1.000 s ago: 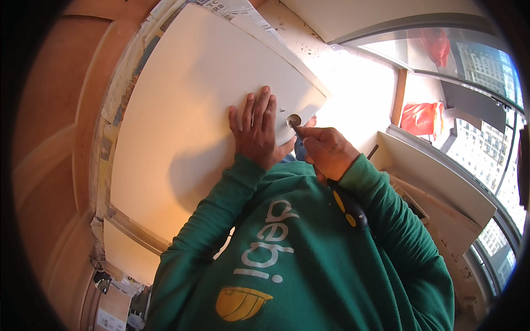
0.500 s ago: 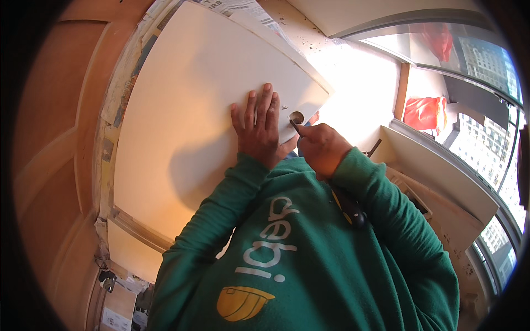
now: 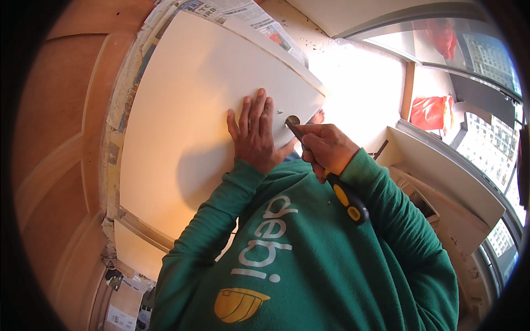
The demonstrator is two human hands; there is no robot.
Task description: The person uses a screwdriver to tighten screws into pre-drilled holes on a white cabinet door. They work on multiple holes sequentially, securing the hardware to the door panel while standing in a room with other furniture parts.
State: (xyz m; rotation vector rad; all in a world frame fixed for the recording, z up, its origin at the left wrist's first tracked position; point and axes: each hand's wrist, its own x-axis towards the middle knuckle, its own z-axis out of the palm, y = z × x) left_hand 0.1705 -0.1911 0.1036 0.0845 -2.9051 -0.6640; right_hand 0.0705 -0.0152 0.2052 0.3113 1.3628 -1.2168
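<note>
A large white cabinet door panel (image 3: 193,94) lies beneath my hands, with a round, shaded recess (image 3: 293,119) near its right corner. My left hand (image 3: 255,135) lies flat on the panel beside the recess, fingers stretched out and slightly apart. Closed around the blade of a chisel, my right hand (image 3: 327,148) is just right of the recess. The chisel's black-and-yellow handle (image 3: 348,198) sticks out below that hand, and its blade tip reaches the recess edge. A small pale chip (image 3: 280,111) sits on the panel above the recess.
Printed newspaper (image 3: 248,16) lies beyond the panel's far edge. A brown wooden door (image 3: 61,138) stands at the left. On the right are a window with a red bag (image 3: 430,113) by it, and a pale board (image 3: 441,176). A bare foot (image 3: 318,116) shows beside the panel's corner.
My right hand has shifted slightly right and down, showing more of the chisel's blade and handle. My left hand stays flat on the panel. The view has shifted a little, showing more newspaper.
</note>
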